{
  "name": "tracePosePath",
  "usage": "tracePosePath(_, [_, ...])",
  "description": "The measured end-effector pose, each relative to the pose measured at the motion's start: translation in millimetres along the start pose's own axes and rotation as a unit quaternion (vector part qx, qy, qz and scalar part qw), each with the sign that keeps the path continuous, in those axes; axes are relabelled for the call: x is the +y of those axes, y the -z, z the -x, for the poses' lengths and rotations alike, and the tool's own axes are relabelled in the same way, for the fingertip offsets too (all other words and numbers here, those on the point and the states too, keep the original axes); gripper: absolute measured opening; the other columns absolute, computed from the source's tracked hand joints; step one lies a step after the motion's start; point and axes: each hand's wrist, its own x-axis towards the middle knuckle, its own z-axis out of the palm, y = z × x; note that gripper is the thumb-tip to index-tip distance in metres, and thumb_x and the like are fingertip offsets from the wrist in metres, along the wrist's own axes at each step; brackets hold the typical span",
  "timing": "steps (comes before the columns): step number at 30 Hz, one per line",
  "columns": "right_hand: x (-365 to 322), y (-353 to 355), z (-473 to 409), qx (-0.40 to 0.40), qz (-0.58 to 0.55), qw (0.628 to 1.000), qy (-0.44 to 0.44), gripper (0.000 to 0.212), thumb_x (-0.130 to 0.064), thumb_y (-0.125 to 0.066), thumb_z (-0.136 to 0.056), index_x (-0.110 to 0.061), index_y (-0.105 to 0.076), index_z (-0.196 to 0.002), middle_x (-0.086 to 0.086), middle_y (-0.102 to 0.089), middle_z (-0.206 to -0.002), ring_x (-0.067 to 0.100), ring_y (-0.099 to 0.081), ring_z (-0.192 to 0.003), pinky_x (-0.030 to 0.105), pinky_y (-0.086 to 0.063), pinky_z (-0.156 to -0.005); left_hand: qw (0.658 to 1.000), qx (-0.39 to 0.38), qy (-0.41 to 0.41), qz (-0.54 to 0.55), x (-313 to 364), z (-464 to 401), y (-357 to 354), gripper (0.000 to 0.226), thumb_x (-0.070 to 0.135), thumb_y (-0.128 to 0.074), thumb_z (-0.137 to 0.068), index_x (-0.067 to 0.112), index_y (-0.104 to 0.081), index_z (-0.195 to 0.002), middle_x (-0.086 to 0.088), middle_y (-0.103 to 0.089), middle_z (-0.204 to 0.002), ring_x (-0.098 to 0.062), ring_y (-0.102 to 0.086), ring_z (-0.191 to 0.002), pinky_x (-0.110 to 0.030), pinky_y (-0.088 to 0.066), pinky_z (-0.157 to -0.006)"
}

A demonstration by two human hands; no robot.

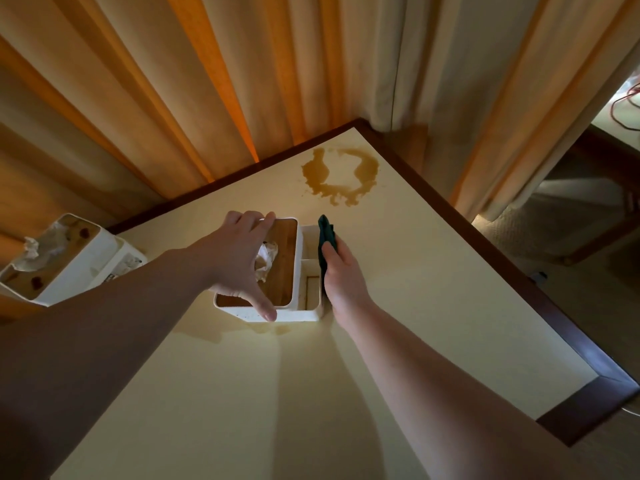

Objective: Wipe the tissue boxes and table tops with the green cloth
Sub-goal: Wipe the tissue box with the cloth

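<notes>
Left hand (239, 261) is spread wide over the box (277, 271) at mid-frame, fingers curled over its far edge and thumb down the near wall, gripping it. Right hand (341, 275) pinches the cloth (327, 239) against the box's right side, by the open side compartments. Brown spill (341, 176) sits on the table (433, 271) just above, toward the far corner. Second box (65, 261) at the left edge, stained lid, tissue poking out. Curtains (173, 81) hang right behind the table.

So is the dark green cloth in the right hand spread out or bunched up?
Bunched up. The dark green cloth sits as a narrow wad gripped in the right hand, pressed against the white tissue box side.
</notes>
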Motion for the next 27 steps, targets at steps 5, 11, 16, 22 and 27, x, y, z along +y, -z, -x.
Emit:
tracePosePath(5, [26,2,46,0.002,-0.011,1.000,0.006,0.039,-0.040,-0.043,-0.105,-0.043,-0.054,-0.142,-0.017,-0.069,-0.124,0.007,-0.066,-0.114,0.042,-0.055,-0.102,1.000,0.001,0.002,-0.012,0,0,1,0.172,0.101,-0.068,-0.029,0.028,0.016,-0.161,0.006,-0.003,-0.166,-0.027,-0.005,-0.151,-0.047,-0.026,-0.121])
tracePosePath(11, [42,2,77,-0.003,-0.011,1.000,0.023,0.041,-0.024,-0.043,-0.111,-0.033,-0.047,-0.151,-0.017,-0.063,-0.136,0.000,-0.059,-0.123,0.028,-0.049,-0.105,1.000,0.000,0.003,-0.005,0,0,0,0.172,0.100,-0.069,-0.029,0.030,0.017,-0.160,0.006,-0.002,-0.166,-0.027,-0.003,-0.151,-0.047,-0.025,-0.121])
tracePosePath(16, [7,-4,22,0.017,0.027,0.999,0.030,0.050,-0.037,-0.043,-0.096,-0.035,-0.054,-0.145,-0.009,-0.069,-0.126,0.016,-0.067,-0.116,0.051,-0.056,-0.100,1.000,-0.002,-0.003,-0.002,-2,-1,0,0.172,0.100,-0.069,-0.028,0.031,0.016,-0.160,0.006,-0.003,-0.165,-0.027,-0.005,-0.150,-0.048,-0.025,-0.121])
tracePosePath(22, [-11,-2,-12,0.004,0.040,0.999,0.009,0.044,-0.043,-0.043,-0.095,-0.038,-0.059,-0.136,-0.007,-0.073,-0.116,0.019,-0.070,-0.107,0.055,-0.056,-0.099,1.000,0.003,-0.004,0.002,-2,-2,0,0.172,0.101,-0.068,-0.027,0.031,0.015,-0.160,0.006,-0.005,-0.165,-0.027,-0.006,-0.150,-0.047,-0.026,-0.121])
tracePosePath(27, [20,3,30,0.010,0.042,0.999,0.028,0.034,-0.039,-0.042,-0.107,-0.043,-0.056,-0.138,-0.016,-0.071,-0.119,0.009,-0.068,-0.108,0.048,-0.056,-0.097,1.000,0.005,-0.001,-0.001,-2,-1,-1,0.173,0.101,-0.068,-0.027,0.028,0.016,-0.160,0.005,-0.004,-0.166,-0.028,-0.005,-0.151,-0.048,-0.027,-0.122])
